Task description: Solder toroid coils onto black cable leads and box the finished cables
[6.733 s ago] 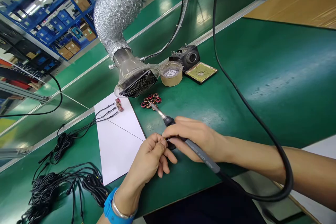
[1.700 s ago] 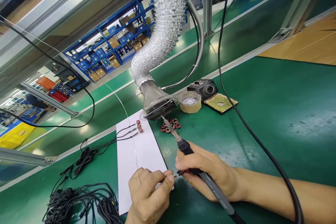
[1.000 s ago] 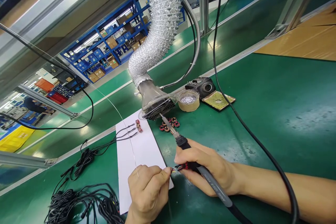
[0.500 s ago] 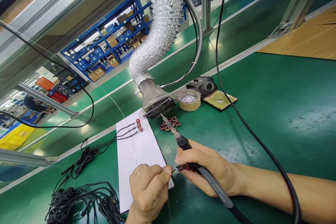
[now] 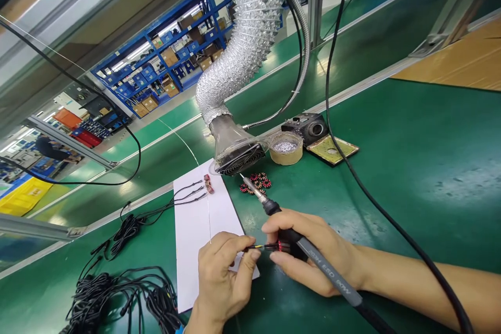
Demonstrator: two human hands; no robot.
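My right hand (image 5: 313, 250) is closed round a soldering iron (image 5: 321, 263), whose tip points up and left under the fume extractor hood (image 5: 238, 154). Between that hand's thumb and fingers sits a red-and-black wound ring coil (image 5: 282, 246). Thin coloured wires (image 5: 259, 247) run from the coil side to my left hand (image 5: 225, 276), which pinches them at its fingertips. A strand of solder wire (image 5: 209, 216) rises from the left hand. Beyond the iron's tip lie several loose ring coils (image 5: 254, 183) in a cluster.
A white sheet (image 5: 195, 266) bears coils (image 5: 207, 184) joined to black cables. Bundled black cables (image 5: 94, 297) lie at lower left. Behind are a round tub of metal shavings (image 5: 286, 152), an iron stand (image 5: 309, 128) and a yellow sponge tray (image 5: 332, 150). The iron's cord (image 5: 376, 209) crosses the right side.
My left thumb has dropped away from the index finger and the hand has turned, showing more of the wires. The right hand keeps its grip. The view has shifted slightly.
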